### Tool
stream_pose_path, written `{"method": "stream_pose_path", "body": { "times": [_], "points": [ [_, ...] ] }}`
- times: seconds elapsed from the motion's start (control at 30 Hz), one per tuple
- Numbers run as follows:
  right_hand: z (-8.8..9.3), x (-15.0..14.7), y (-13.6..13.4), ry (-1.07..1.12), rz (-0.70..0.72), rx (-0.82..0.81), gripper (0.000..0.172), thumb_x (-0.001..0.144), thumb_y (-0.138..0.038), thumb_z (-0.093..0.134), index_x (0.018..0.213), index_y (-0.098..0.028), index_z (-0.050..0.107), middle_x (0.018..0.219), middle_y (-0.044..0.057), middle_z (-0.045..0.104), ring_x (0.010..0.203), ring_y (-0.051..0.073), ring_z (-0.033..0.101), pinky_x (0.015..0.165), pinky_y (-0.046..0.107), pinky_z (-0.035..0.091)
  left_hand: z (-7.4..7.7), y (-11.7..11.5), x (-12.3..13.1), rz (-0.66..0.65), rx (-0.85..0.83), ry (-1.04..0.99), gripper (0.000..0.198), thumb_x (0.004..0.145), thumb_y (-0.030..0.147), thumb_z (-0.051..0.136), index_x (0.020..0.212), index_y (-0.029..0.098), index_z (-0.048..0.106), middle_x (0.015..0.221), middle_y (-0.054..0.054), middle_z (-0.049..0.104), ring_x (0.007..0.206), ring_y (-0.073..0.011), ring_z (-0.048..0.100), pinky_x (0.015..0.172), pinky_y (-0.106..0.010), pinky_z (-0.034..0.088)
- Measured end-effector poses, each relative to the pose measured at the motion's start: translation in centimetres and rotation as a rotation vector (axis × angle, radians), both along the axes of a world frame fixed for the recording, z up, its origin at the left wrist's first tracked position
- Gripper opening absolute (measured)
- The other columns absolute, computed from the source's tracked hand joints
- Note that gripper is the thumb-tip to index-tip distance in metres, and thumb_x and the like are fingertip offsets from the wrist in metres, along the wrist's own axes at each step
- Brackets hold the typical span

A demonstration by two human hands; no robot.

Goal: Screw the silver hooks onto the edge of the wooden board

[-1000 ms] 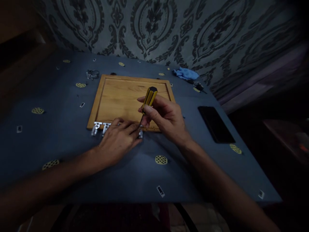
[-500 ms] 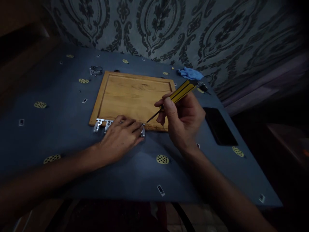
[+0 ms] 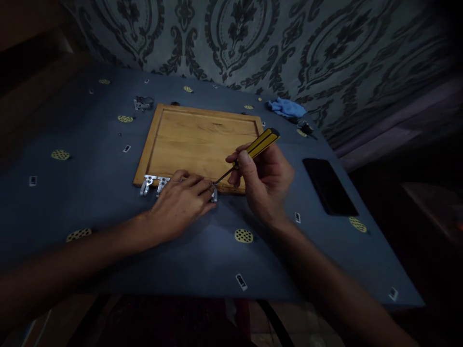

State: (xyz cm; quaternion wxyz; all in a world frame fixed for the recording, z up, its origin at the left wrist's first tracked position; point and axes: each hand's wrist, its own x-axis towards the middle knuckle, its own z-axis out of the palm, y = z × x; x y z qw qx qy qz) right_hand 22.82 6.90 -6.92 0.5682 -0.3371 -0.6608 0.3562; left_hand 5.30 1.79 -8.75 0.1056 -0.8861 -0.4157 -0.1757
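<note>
A framed wooden panel (image 3: 202,140) lies flat on the table. Along its near edge sit metal hinges (image 3: 146,185), two of them plain to see at the left end. My left hand (image 3: 183,205) rests over that edge, fingers bent and pressed around another hinge (image 3: 215,194) that shows just past the fingertips. My right hand (image 3: 269,183) grips a yellow and black screwdriver (image 3: 262,143), held at a slant. Its tip meets the hinge beside my left fingertips; whether it sits in a screw head is too small to tell.
On the patterned blue tablecloth (image 3: 119,270), a loose hinge (image 3: 143,103) lies beyond the panel's left corner. A blue cloth (image 3: 286,108) and a small dark object (image 3: 305,127) are at the back right. A black phone (image 3: 330,187) lies right of my right hand. A patterned wall rises behind.
My right hand has moved left and slightly down, bringing the screwdriver tip from just off the hinge onto it. My left hand stays in place.
</note>
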Motion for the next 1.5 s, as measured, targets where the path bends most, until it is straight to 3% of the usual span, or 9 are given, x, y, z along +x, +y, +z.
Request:
{"method": "stream_pose_path", "body": {
  "times": [0.53, 0.77, 1.0, 1.17, 1.33, 1.5],
  "points": [
    [0.0, 0.0, 0.3, -0.001, 0.074, -0.045, 0.028, 0.095, -0.051, 0.07, 0.095, -0.025, 0.061, 0.082, -0.004, 0.067, 0.051, 0.008, 0.059, 0.047, 0.025, 0.051, 0.3, 0.0, 0.0, 0.014, -0.01, 0.02, 0.02, 0.099, 0.032, 0.068, 0.109, 0.016, 0.074, 0.106, -0.004, 0.078, 0.101, -0.0231, 0.069, 0.088, -0.038, 0.042],
    [0.6, 0.7, 0.9, -0.052, 0.206, -0.099, 0.031, 0.097, -0.048, 0.068, 0.114, -0.023, 0.069, 0.081, -0.002, 0.069, 0.058, 0.01, 0.064, 0.057, 0.028, 0.056, 0.2, -0.1, -0.1, 0.005, 0.024, 0.004, 0.02, 0.098, 0.034, 0.07, 0.106, 0.016, 0.075, 0.102, -0.002, 0.077, 0.096, -0.022, 0.069, 0.087, -0.037, 0.043],
    [1.2, -0.3, 1.3, -0.035, 0.234, -0.147, 0.033, 0.087, -0.053, 0.078, 0.092, -0.021, 0.07, 0.066, -0.006, 0.06, 0.05, 0.007, 0.056, 0.046, 0.021, 0.048, 0.3, 0.0, 0.1, 0.009, 0.03, -0.006, 0.023, 0.098, 0.034, 0.069, 0.108, 0.014, 0.075, 0.104, -0.004, 0.078, 0.097, -0.0233, 0.07, 0.088, -0.038, 0.043],
    [1.4, -0.6, 1.7, -0.036, 0.226, -0.199, 0.038, 0.077, -0.052, 0.087, 0.081, -0.022, 0.063, 0.067, -0.007, 0.058, 0.048, 0.007, 0.052, 0.043, 0.021, 0.047, 0.0, 0.0, 0.1, 0.01, 0.035, -0.014, 0.024, 0.098, 0.035, 0.07, 0.11, 0.014, 0.075, 0.109, -0.004, 0.079, 0.099, -0.0236, 0.07, 0.088, -0.038, 0.044],
    [1.3, -0.3, 1.7, -0.053, 0.307, -0.17, 0.034, 0.087, -0.052, 0.079, 0.102, -0.023, 0.068, 0.076, -0.003, 0.066, 0.057, 0.01, 0.063, 0.051, 0.024, 0.055, -0.1, 0.1, 0.1, 0.007, 0.032, -0.022, 0.025, 0.095, 0.035, 0.073, 0.108, 0.014, 0.075, 0.108, -0.003, 0.078, 0.099, -0.0233, 0.07, 0.09, -0.038, 0.044],
    [0.8, -0.5, 1.1, -0.038, 0.241, -0.1, 0.026, 0.09, -0.046, 0.078, 0.097, -0.022, 0.069, 0.072, -0.005, 0.066, 0.055, 0.008, 0.063, 0.053, 0.022, 0.056, 0.0, 0.1, 0.1, 0.006, 0.031, -0.026, 0.027, 0.095, 0.034, 0.074, 0.111, 0.013, 0.074, 0.113, -0.005, 0.078, 0.099, -0.0235, 0.069, 0.09, -0.038, 0.044]
  ]
}}
